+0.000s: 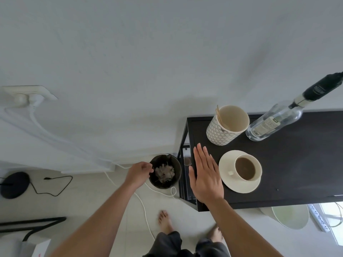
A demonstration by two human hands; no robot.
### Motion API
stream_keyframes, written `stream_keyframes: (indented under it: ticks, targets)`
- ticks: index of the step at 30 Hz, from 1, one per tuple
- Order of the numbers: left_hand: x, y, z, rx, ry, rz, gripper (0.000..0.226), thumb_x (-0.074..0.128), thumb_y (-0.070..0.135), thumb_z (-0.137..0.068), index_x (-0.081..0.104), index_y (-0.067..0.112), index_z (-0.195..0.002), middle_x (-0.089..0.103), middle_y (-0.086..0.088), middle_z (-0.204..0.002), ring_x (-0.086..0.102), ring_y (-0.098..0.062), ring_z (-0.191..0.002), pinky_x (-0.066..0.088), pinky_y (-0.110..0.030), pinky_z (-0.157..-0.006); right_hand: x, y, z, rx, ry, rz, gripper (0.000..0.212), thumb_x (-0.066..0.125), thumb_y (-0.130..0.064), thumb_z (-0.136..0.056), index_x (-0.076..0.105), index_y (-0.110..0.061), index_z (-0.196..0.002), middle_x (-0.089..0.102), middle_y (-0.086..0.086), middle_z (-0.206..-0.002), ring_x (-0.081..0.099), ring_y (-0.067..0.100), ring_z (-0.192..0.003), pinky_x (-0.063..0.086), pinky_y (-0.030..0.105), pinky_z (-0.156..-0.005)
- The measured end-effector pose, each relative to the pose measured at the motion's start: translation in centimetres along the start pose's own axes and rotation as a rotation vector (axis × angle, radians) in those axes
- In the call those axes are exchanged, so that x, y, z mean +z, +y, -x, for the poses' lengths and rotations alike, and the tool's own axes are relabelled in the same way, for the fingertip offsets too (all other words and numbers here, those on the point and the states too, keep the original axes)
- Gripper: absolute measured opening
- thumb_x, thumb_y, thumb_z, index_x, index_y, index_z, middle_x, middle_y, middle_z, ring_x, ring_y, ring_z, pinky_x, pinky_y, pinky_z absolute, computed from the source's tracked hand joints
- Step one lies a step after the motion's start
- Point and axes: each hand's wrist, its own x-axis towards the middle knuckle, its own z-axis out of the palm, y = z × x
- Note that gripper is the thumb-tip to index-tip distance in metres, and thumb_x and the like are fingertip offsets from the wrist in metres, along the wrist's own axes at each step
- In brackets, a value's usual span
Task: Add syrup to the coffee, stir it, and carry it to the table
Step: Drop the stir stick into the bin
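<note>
A cream cup of brown coffee (246, 168) stands on a cream saucer (227, 180) on the black side table (297, 164). Behind it are a clear glass syrup bottle (272, 123) with a black pump top, and a patterned paper cup (225, 125) holding wooden stir sticks. My right hand (205, 176) is flat and open, fingers together, over the table's left edge, just left of the saucer and apart from it. My left hand (139, 172) hovers at the rim of a small black bin (165, 171) on the floor. Its fingers are pinched, and I cannot tell if they hold anything.
The bin holds crumpled waste. White cables (144, 204) run across the tiled floor near my bare feet (165, 221). A black round base (14, 184) with a cord lies at the left. A pale green bin (289, 216) and a power strip (318, 217) sit under the table.
</note>
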Motion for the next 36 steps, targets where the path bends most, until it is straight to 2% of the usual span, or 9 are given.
stream_keyframes:
  ticks: [8, 12, 16, 20, 23, 25, 30, 33, 36]
  targets:
    - [0.2, -1.0, 0.8, -0.011, -0.004, 0.050, 0.028, 0.060, 0.020, -0.116, 0.081, 0.003, -0.123, 0.087, -0.014, -0.113, 0.083, -0.044, -0.105, 0.055, -0.035, -0.081, 0.2, 0.2, -0.1, -0.001, 0.012, 0.004, 0.069, 0.042, -0.038, -0.120, 0.025, -0.013, -0.181, 0.015, 0.003, -0.192, 0.008, 0.019, -0.178, 0.025, 0.047, -0.142]
    - [0.1, -0.8, 1.8, -0.012, -0.006, 0.069, 0.028, 0.061, 0.022, -0.116, 0.082, 0.006, -0.123, 0.086, -0.006, -0.105, 0.081, -0.031, -0.089, 0.050, -0.023, -0.064, 0.1, 0.2, -0.1, 0.000, 0.015, -0.007, 0.068, 0.042, -0.038, -0.119, 0.027, -0.012, -0.180, 0.017, 0.004, -0.192, 0.011, 0.020, -0.178, 0.025, 0.047, -0.142]
    - [0.1, -0.6, 2.9, 0.005, -0.010, 0.105, 0.027, 0.060, 0.022, -0.116, 0.082, 0.008, -0.124, 0.087, -0.005, -0.106, 0.082, -0.035, -0.092, 0.053, -0.026, -0.072, -0.2, 0.1, 0.0, 0.001, -0.010, -0.012, 0.068, 0.041, -0.038, -0.119, 0.028, -0.011, -0.180, 0.018, 0.006, -0.191, 0.013, 0.023, -0.178, 0.026, 0.049, -0.141]
    - [0.0, 0.1, 4.4, 0.034, -0.012, 0.117, 0.026, 0.059, 0.024, -0.116, 0.082, 0.014, -0.123, 0.088, -0.001, -0.107, 0.080, -0.023, -0.085, 0.047, -0.012, -0.057, -1.3, -0.5, -0.2, 0.017, -0.151, -0.027, 0.073, 0.038, -0.044, -0.121, 0.017, -0.011, -0.182, 0.005, 0.005, -0.193, 0.002, 0.023, -0.179, 0.017, 0.048, -0.144]
    - [0.1, 1.0, 5.0, 0.084, -0.018, 0.115, 0.025, 0.058, 0.024, -0.117, 0.082, 0.016, -0.122, 0.089, 0.001, -0.109, 0.079, -0.013, -0.076, 0.048, -0.010, -0.057, -3.4, -0.8, -0.9, 0.035, -0.306, -0.182, 0.079, 0.033, -0.055, -0.121, 0.008, -0.014, -0.183, -0.006, 0.002, -0.193, -0.011, 0.020, -0.177, 0.009, 0.047, -0.145]
    - [0.1, 1.9, 5.3, 0.124, -0.022, 0.108, 0.025, 0.058, 0.026, -0.117, 0.082, 0.020, -0.122, 0.089, 0.005, -0.107, 0.081, -0.009, -0.075, 0.051, -0.012, -0.061, -5.5, -1.1, -1.3, 0.057, -0.352, -0.317, 0.078, 0.036, -0.057, -0.120, 0.012, -0.017, -0.183, 0.001, 0.000, -0.193, -0.009, 0.017, -0.177, 0.014, 0.048, -0.144]
    - [1.1, 5.3, 6.3, 0.233, -0.049, 0.100, 0.024, 0.056, 0.031, -0.116, 0.080, 0.032, -0.119, 0.086, 0.026, -0.101, 0.083, -0.004, -0.083, 0.057, -0.027, -0.079, -11.0, -0.6, -1.2, 0.025, -0.241, -0.406, 0.067, 0.040, -0.056, -0.120, 0.028, -0.025, -0.179, 0.020, -0.007, -0.190, 0.001, 0.008, -0.176, 0.019, 0.042, -0.141]
    - [2.5, 7.4, 7.1, 0.310, -0.085, 0.106, 0.024, 0.055, 0.035, -0.116, 0.079, 0.035, -0.121, 0.086, 0.024, -0.105, 0.083, -0.002, -0.087, 0.060, -0.027, -0.078, -13.6, 1.1, -0.8, 0.027, -0.160, -0.391, 0.061, 0.041, -0.056, -0.120, 0.038, -0.028, -0.173, 0.031, -0.006, -0.187, 0.011, 0.009, -0.176, 0.018, 0.035, -0.137]
    - [4.3, 9.2, 7.9, 0.370, -0.117, 0.117, 0.023, 0.057, 0.039, -0.116, 0.079, 0.037, -0.122, 0.086, 0.022, -0.107, 0.084, -0.006, -0.090, 0.060, -0.025, -0.078, -15.3, 3.4, -0.1, 0.092, -0.124, -0.377, 0.057, 0.042, -0.059, -0.118, 0.043, -0.033, -0.169, 0.039, -0.003, -0.184, 0.025, 0.015, -0.173, 0.026, 0.042, -0.136]
